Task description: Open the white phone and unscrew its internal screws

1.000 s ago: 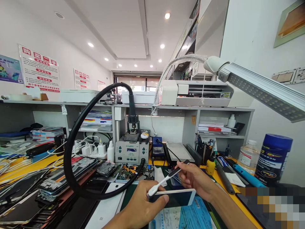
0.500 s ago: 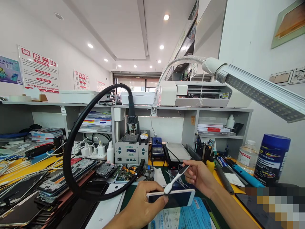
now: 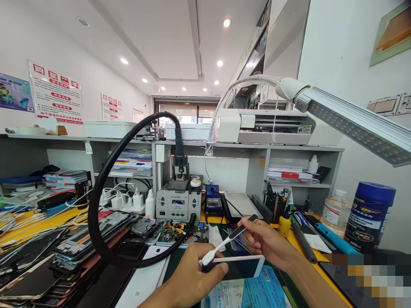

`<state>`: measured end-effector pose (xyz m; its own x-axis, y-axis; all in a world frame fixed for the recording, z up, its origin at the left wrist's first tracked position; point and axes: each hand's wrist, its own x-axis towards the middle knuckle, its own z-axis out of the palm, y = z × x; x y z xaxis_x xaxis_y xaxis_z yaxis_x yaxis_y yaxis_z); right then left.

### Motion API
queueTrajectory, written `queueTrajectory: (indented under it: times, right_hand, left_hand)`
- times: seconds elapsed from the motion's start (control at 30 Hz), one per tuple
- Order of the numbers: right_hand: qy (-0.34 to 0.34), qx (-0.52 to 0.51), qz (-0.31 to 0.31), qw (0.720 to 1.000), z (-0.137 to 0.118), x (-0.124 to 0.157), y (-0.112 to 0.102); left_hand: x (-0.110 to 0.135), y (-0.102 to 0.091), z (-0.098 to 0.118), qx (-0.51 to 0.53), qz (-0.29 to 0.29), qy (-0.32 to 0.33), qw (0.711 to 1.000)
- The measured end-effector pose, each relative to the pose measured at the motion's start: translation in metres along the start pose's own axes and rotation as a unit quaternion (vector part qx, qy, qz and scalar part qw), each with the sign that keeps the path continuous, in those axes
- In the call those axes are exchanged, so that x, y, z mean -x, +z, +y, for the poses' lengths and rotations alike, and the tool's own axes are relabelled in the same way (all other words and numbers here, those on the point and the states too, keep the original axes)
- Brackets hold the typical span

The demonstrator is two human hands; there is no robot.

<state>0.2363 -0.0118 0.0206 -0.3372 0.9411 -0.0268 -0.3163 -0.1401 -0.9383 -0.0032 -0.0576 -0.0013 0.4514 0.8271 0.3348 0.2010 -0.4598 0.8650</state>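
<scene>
At the left side of the bench, a pile of phone parts is lying, and a black hose is looping above its right portion. Just right of it, a white panel is lying at the near side. Farther back, a white bottle is standing beside a grey station, and circuit boards are lying in front of the station.

Near the centre, the left hand is gripping a phone at its left end, thumb on the dark face. The phone is standing on its long side above a blue sheet, its right end showing a white border. The right hand is pinching the dark handle of a slim tool, fingers closed narrowly. The tool's white head is pointing down-left over the phone's upper edge, near the left thumb; I cannot tell whether it is touching.

At the right, a yellow bottle, a clear bottle and a dark blue canister are standing.
</scene>
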Motion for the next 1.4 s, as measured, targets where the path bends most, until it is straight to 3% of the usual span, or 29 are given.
queueTrajectory:
  times: [0.17, 0.37, 0.5, 0.63, 0.77, 0.87, 1.0, 1.1, 1.17, 1.27, 1.33, 1.4]
  right_hand:
    - [-0.001, -0.016, 0.032, 0.999, -0.001, -0.003, -0.002]
    - [-0.049, -0.060, 0.114, 0.990, -0.011, -0.006, -0.024]
    - [-0.099, -0.073, 0.180, 0.976, -0.025, -0.004, -0.041]
    - [-0.118, -0.010, 0.219, 0.969, -0.030, -0.001, -0.045]
    - [-0.095, 0.129, 0.231, 0.960, -0.027, -0.001, -0.042]
    - [-0.089, 0.273, 0.282, 0.915, -0.023, -0.003, -0.044]
    - [-0.104, 0.451, 0.362, 0.809, -0.018, -0.004, -0.047]
    - [-0.092, 0.538, 0.374, 0.750, -0.014, -0.003, -0.048]
    - [-0.080, 0.571, 0.363, 0.732, -0.011, -0.003, -0.048]
    - [-0.081, 0.582, 0.334, 0.737, -0.008, -0.007, -0.048]
    - [-0.091, 0.564, 0.301, 0.763, -0.006, -0.011, -0.043]
    - [-0.093, 0.528, 0.247, 0.807, -0.002, -0.013, -0.032]
  left_hand:
    - [0.001, -0.001, 0.002, -0.005, 0.002, 0.002, 1.000]
    - [0.002, -0.003, 0.005, -0.017, 0.009, -0.008, 1.000]
    - [0.001, -0.007, 0.000, 0.000, -0.039, -0.041, 0.998]
    - [-0.001, -0.010, -0.004, -0.018, -0.060, -0.051, 0.997]
    - [-0.002, -0.012, -0.001, -0.004, -0.073, -0.043, 0.996]
    - [-0.002, -0.013, 0.001, 0.036, -0.066, -0.037, 0.996]
    - [-0.005, -0.012, -0.002, 0.099, -0.060, -0.042, 0.992]
    - [-0.007, -0.012, -0.004, 0.172, -0.034, -0.056, 0.983]
    - [-0.009, -0.012, -0.003, 0.232, -0.005, -0.067, 0.970]
    - [-0.010, -0.015, -0.002, 0.325, 0.043, -0.090, 0.940]
    - [-0.012, -0.015, -0.003, 0.384, 0.074, -0.108, 0.914]
    - [-0.014, -0.014, -0.004, 0.437, 0.100, -0.125, 0.885]
